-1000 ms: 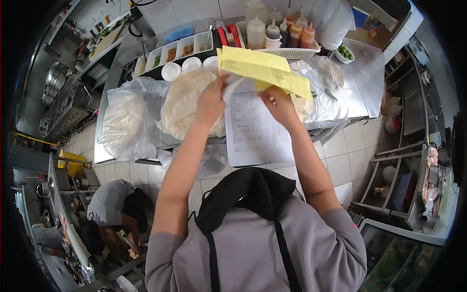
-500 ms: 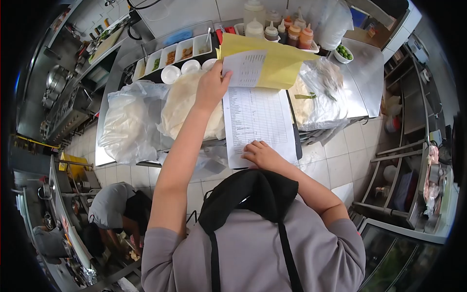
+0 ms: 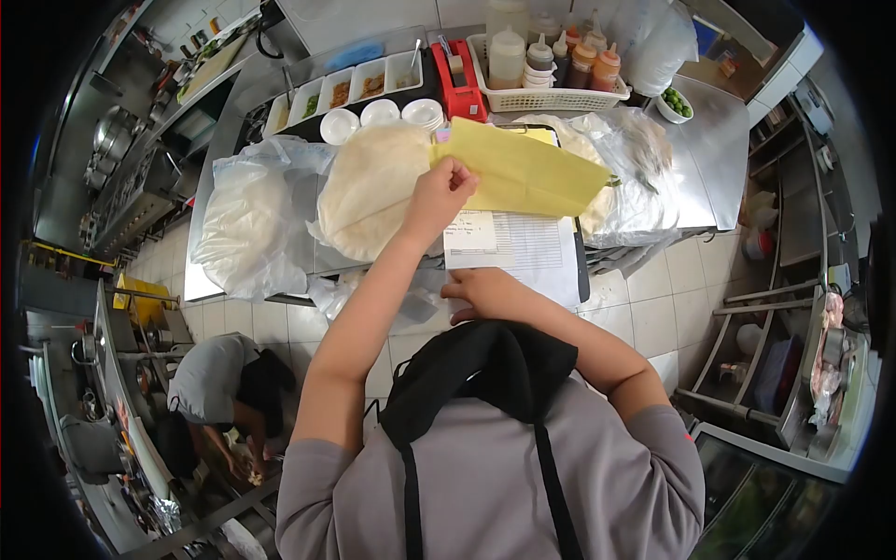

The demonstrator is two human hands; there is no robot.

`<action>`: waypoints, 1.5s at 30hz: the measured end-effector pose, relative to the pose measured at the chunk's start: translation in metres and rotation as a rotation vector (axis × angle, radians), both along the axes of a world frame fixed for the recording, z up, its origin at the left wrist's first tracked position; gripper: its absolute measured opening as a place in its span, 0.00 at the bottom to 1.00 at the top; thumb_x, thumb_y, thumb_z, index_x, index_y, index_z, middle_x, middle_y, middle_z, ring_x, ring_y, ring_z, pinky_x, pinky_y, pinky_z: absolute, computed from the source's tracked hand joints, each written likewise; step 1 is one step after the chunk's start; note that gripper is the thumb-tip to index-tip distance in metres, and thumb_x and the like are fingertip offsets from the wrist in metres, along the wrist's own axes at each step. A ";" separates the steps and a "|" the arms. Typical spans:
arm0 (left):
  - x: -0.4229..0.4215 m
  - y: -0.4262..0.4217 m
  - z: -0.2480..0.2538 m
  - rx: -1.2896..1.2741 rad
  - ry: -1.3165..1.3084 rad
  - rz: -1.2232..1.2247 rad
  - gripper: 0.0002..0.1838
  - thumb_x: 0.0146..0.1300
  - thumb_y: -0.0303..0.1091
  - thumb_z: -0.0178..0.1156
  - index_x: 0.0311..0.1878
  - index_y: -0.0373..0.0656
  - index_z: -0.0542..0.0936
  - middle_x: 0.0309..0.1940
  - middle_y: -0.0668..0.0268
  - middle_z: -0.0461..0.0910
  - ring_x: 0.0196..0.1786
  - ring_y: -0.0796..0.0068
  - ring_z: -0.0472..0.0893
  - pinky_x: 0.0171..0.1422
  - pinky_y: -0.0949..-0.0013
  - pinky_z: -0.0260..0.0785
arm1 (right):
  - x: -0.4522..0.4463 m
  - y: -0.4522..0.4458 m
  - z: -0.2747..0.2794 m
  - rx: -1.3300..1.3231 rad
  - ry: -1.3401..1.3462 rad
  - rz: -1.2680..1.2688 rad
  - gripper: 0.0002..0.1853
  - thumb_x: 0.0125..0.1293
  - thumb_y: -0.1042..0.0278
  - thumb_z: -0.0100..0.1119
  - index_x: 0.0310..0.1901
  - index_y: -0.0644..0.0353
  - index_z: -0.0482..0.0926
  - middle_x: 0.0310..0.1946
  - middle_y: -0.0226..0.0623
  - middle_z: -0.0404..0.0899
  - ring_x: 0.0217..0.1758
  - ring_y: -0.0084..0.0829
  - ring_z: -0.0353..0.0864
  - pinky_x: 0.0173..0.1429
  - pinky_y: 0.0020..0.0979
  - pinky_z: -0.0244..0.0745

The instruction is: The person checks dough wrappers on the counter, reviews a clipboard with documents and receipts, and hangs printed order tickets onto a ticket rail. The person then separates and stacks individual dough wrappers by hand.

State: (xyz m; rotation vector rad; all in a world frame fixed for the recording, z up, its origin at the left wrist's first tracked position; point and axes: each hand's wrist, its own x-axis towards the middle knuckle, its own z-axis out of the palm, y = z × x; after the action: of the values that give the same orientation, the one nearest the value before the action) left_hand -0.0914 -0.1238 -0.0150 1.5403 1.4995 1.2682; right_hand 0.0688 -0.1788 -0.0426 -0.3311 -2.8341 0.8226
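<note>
My left hand (image 3: 446, 194) is closed in a pinch at the left edge of a yellow paper sheet (image 3: 537, 170), which is raised over a clipboard (image 3: 583, 263). Under the yellow sheet shows a small white note (image 3: 469, 233) with writing on it. A printed table sheet (image 3: 539, 250) lies beneath on the clipboard. My right hand (image 3: 487, 291) rests at the lower left of the printed sheet, fingers apart, the index finger close to the note's bottom edge. Left of the papers lies a stack of flat round dough sheets (image 3: 369, 191).
Bagged dough (image 3: 245, 224) lies at the left, more wrapped dough (image 3: 630, 177) at the right. Behind stand white bowls (image 3: 380, 113), food trays (image 3: 341, 91), a red tape dispenser (image 3: 460, 84) and a basket (image 3: 560, 99) of sauce bottles. Another person (image 3: 215, 383) bends at lower left.
The yellow sheet has come down lower over the clipboard, and a small note now shows under it. My left hand has moved down and right; my right hand has shifted to the sheet's left edge.
</note>
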 end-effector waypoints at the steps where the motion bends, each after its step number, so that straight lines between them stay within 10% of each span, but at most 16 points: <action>1: -0.001 -0.004 -0.003 0.007 0.037 -0.002 0.10 0.57 0.33 0.61 0.32 0.36 0.73 0.25 0.64 0.78 0.27 0.77 0.76 0.34 0.74 0.69 | 0.002 0.000 0.004 -0.060 -0.018 -0.015 0.20 0.46 0.58 0.67 0.41 0.55 0.77 0.38 0.41 0.71 0.44 0.42 0.74 0.45 0.38 0.70; 14: -0.026 -0.085 0.010 -0.348 -0.101 -0.474 0.10 0.56 0.30 0.61 0.38 0.35 0.79 0.34 0.64 0.81 0.36 0.81 0.77 0.43 0.76 0.68 | 0.027 0.017 0.026 -0.582 0.199 -0.311 0.14 0.53 0.76 0.63 0.40 0.61 0.70 0.25 0.35 0.74 0.30 0.26 0.74 0.36 0.29 0.70; 24: -0.033 -0.050 0.008 -0.365 0.356 -0.767 0.08 0.54 0.32 0.61 0.36 0.39 0.80 0.32 0.62 0.81 0.37 0.69 0.78 0.45 0.68 0.68 | 0.022 0.005 0.044 -0.329 0.278 -0.311 0.12 0.53 0.75 0.64 0.34 0.60 0.67 0.24 0.37 0.74 0.27 0.37 0.75 0.33 0.32 0.69; 38: -0.032 -0.035 0.008 -0.399 0.351 -0.874 0.09 0.56 0.35 0.60 0.34 0.40 0.77 0.28 0.69 0.76 0.33 0.81 0.73 0.40 0.75 0.65 | 0.025 -0.009 0.045 -0.388 0.315 -0.522 0.14 0.52 0.75 0.65 0.36 0.62 0.69 0.29 0.36 0.75 0.30 0.33 0.77 0.38 0.30 0.72; 42: -0.029 -0.029 0.002 -0.286 -0.109 -0.493 0.07 0.61 0.33 0.56 0.38 0.40 0.75 0.30 0.74 0.74 0.33 0.86 0.69 0.38 0.78 0.63 | 0.042 -0.025 0.058 -0.166 0.470 -0.703 0.18 0.48 0.75 0.69 0.39 0.62 0.72 0.34 0.38 0.74 0.36 0.33 0.75 0.41 0.29 0.71; 45: -0.043 0.007 0.018 -0.121 0.008 -0.522 0.09 0.60 0.35 0.55 0.37 0.38 0.75 0.26 0.72 0.74 0.30 0.83 0.70 0.35 0.75 0.64 | 0.064 -0.036 0.051 0.099 0.590 -0.854 0.14 0.47 0.75 0.68 0.36 0.61 0.74 0.36 0.40 0.72 0.39 0.38 0.74 0.43 0.33 0.69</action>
State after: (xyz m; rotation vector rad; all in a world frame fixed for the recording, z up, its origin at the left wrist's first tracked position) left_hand -0.1347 -0.1165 0.0030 1.7063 1.0542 0.8516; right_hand 0.1331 -0.2144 0.0082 -0.9909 -1.8904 0.4690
